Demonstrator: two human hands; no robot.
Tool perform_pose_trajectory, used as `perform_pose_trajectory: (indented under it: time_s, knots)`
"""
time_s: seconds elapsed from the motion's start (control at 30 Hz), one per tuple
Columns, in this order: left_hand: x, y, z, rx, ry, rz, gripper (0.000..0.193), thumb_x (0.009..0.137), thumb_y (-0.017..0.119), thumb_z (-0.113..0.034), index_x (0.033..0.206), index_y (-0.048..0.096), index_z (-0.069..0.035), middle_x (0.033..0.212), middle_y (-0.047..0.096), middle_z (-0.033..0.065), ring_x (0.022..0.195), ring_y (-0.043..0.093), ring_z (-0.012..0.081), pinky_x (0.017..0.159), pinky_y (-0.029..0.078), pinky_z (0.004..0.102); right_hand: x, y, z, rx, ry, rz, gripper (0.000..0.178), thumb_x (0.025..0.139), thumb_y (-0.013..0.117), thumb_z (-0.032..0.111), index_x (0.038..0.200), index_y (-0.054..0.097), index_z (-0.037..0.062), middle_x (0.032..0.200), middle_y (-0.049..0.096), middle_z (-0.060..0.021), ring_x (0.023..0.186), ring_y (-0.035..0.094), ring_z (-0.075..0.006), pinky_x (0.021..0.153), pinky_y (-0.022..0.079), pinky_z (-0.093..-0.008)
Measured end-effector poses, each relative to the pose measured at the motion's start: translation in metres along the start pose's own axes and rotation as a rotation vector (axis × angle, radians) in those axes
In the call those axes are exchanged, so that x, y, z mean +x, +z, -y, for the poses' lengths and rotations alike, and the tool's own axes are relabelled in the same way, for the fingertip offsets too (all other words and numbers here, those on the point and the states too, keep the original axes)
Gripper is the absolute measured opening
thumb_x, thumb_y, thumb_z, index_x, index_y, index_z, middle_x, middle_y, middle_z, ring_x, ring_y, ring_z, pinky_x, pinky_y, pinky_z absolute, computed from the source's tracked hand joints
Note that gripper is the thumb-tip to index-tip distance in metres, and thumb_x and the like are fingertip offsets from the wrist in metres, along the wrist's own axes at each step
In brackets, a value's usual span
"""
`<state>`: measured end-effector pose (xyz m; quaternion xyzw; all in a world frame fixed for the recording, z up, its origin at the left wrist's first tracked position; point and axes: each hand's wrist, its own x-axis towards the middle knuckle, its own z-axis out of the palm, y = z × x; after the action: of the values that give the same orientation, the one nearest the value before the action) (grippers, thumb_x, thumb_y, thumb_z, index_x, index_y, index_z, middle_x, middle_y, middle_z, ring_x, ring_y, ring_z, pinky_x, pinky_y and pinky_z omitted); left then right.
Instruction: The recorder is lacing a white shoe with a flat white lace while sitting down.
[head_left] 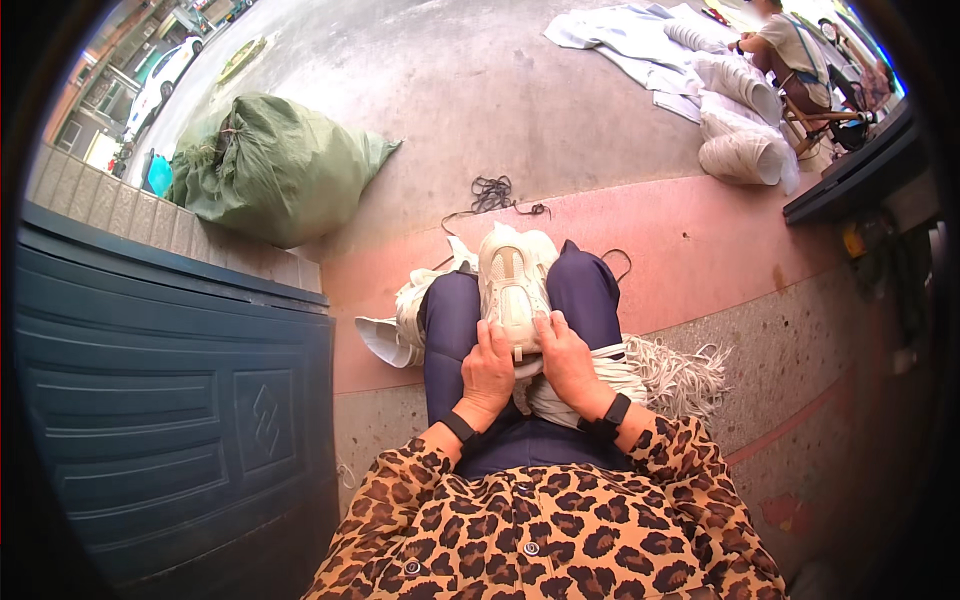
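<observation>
White sneaker [512, 285] lies on the lap, toe pointing away, resting between the navy-clad thighs; left hand [487, 372] clasps its near end from the left, fingers curled, grip closed on the shoe; right hand [566, 362] clamps the same end from the right, thumb on top; sneaker sits just ahead of both grips; bundle of white laces [680, 372] beside right thigh; more white shoes [410, 315] at left knee; green sack [272, 165] well apart, far left.
</observation>
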<state>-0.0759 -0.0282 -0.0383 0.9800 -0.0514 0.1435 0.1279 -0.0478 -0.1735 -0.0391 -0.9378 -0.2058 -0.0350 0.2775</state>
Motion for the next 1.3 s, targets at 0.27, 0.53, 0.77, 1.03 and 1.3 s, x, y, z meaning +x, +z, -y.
perform_pose_trajectory:
  time_s: [0.27, 0.53, 0.77, 1.03, 1.3]
  knots:
    - [0.011, -0.034, 0.0, -0.143, -0.066, 0.204, 0.04, 0.075, 0.056, -0.007, 0.111, 0.043, 0.004, 0.111, 0.051, 0.0214, 0.08, 0.058, 0.0352, 0.067, 0.049, 0.041, 0.011, -0.03, 0.014, -0.004, 0.083, 0.233, 0.035, 0.072, 0.052, -0.001, 0.106, 0.048, -0.0014, 0.098, 0.055, -0.019, 0.079, 0.06, -0.031, 0.064, 0.051, -0.0389]
    - [0.039, -0.046, -0.005, 0.148, 0.382, 0.24, 0.025, 0.069, 0.056, -0.015, 0.093, 0.053, -0.008, 0.088, 0.052, 0.0059, 0.083, 0.048, 0.0221, 0.074, 0.037, 0.0343, 0.008, -0.091, -0.06, 0.105, -0.066, 0.15, 0.011, 0.072, 0.062, 0.009, 0.082, 0.065, 0.0062, 0.081, 0.06, -0.0068, 0.08, 0.055, -0.0241, 0.069, 0.045, -0.0353]
    - [0.041, -0.035, -0.012, 0.268, 0.644, 0.187, 0.012, 0.07, 0.052, -0.019, 0.077, 0.055, -0.01, 0.076, 0.053, 0.0028, 0.082, 0.048, 0.0192, 0.069, 0.035, 0.0334, -0.001, -0.083, -0.049, 0.119, -0.131, 0.17, 0.01, 0.072, 0.064, 0.014, 0.08, 0.065, 0.0086, 0.077, 0.055, -0.0029, 0.081, 0.052, -0.022, 0.072, 0.04, -0.0347]
    - [0.039, -0.054, -0.012, 0.012, 0.535, 0.097, 0.014, 0.07, 0.054, -0.015, 0.08, 0.057, -0.007, 0.076, 0.053, 0.0035, 0.081, 0.049, 0.0208, 0.071, 0.039, 0.0328, 0.002, -0.087, -0.039, 0.044, -0.226, 0.208, 0.005, 0.073, 0.062, 0.014, 0.076, 0.063, 0.0109, 0.074, 0.051, -0.0036, 0.077, 0.05, -0.0214, 0.07, 0.038, -0.0334]
    - [0.001, -0.027, -0.034, -0.563, 0.353, 0.471, 0.009, 0.073, 0.058, -0.009, 0.081, 0.056, -0.004, 0.074, 0.054, 0.0101, 0.072, 0.053, 0.0287, 0.063, 0.045, 0.0391, -0.03, -0.099, -0.041, 0.208, -0.18, 0.393, 0.011, 0.07, 0.066, 0.015, 0.08, 0.064, 0.01, 0.078, 0.055, -0.0035, 0.083, 0.052, -0.0226, 0.074, 0.039, -0.0347]
